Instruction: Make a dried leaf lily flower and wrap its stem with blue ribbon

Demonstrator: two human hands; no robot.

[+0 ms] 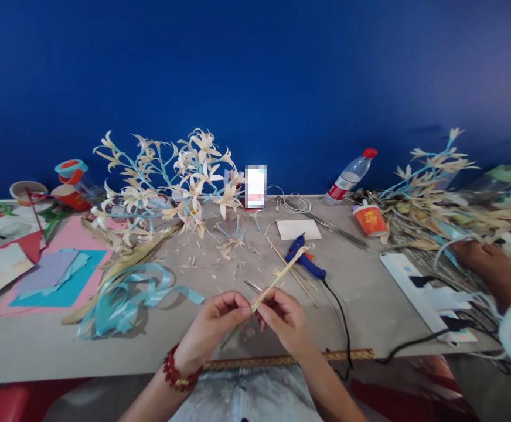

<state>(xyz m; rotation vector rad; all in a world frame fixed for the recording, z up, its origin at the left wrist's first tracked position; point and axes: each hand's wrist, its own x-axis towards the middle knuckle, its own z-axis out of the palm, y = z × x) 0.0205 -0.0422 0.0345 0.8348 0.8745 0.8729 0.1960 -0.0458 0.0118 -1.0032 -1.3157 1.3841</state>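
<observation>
Both my hands meet over the front edge of the table and pinch a thin pale straw strip [277, 280] that slants up to the right. My left hand [214, 328], with a red bead bracelet [175, 370] at the wrist, grips it low down. Higher on the strip, my right hand [284, 319] closes its fingers round it. A blue glue gun [305, 262] with a black cord lies just behind the strip's upper end. Small scissors or tweezers [252, 285] rest behind my hands.
Cream straw flowers on blue stems [171, 176] stand back left, with light blue ribbon [128, 296] and coloured paper [57, 275] in front. A phone [255, 186], a tilted bottle [351, 174], an orange cup [370, 220] and a white power strip [426, 296] lie right. Another person's hand [486, 264] works far right.
</observation>
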